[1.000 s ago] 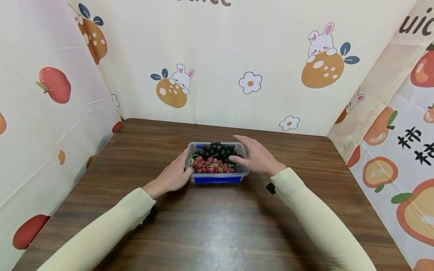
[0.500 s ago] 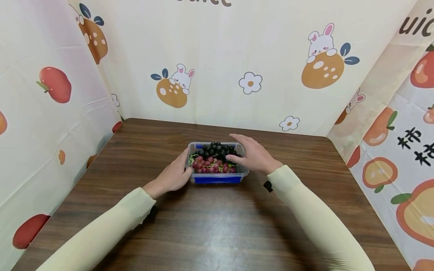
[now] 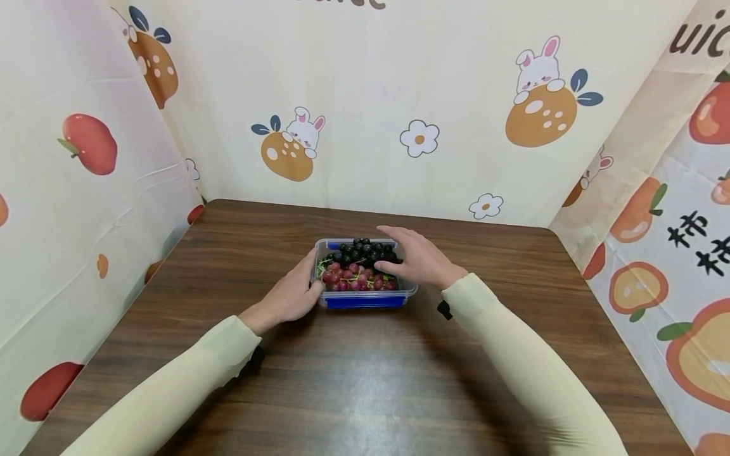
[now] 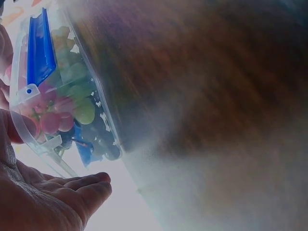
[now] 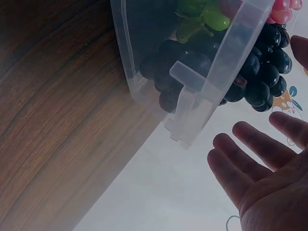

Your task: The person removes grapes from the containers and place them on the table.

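Observation:
A clear plastic food container (image 3: 412, 292) with blue latches stands on the table. Black grapes (image 3: 365, 252) fill its far half, red grapes (image 3: 355, 278) its near half. Through its walls, the left wrist view also shows green grapes (image 4: 84, 111). My left hand (image 3: 292, 291) rests against the container's left end, thumb at the near corner, fingers extended along the side. Above the right end hovers my right hand (image 3: 419, 258), fingers extended and spread, holding nothing. In the right wrist view the right fingers (image 5: 231, 168) are apart from the container and the black grapes.
The brown wooden table (image 3: 365, 380) extends around the container. A printed curtain (image 3: 365, 82) with fruit and rabbit pictures hangs behind the table and along both sides.
My right hand has shifted a little to the left, further over the container's right end. My left hand and the container have stayed in place.

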Tool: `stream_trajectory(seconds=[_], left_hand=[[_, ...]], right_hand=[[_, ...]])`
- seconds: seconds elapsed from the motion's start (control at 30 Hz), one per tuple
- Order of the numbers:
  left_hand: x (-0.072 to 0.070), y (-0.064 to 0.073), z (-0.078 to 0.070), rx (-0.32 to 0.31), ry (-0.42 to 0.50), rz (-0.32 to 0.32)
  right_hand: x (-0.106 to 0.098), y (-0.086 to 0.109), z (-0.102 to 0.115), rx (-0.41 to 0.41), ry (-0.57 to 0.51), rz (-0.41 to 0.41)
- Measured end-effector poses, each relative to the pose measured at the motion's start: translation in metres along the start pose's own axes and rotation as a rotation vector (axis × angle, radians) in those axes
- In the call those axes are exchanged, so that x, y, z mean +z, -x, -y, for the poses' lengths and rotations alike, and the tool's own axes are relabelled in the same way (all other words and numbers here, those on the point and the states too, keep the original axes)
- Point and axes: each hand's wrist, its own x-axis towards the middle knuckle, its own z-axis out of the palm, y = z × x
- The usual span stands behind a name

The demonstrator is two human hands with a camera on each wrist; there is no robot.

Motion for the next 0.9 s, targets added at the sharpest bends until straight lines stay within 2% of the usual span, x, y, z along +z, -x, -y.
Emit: stream_trajectory(seconds=[0.33, 0.9], left_hand=[[-0.001, 0.0, 0.001, -0.011, -0.009, 0.002], [-0.001, -0.001, -0.001, 0.01, -0.008, -0.011]], right_hand=[[0.003, -0.009, 0.003, -0.045, 0.008, 0.043], [0.007, -0.021, 0.009, -0.022, 0.01, 0.141]])
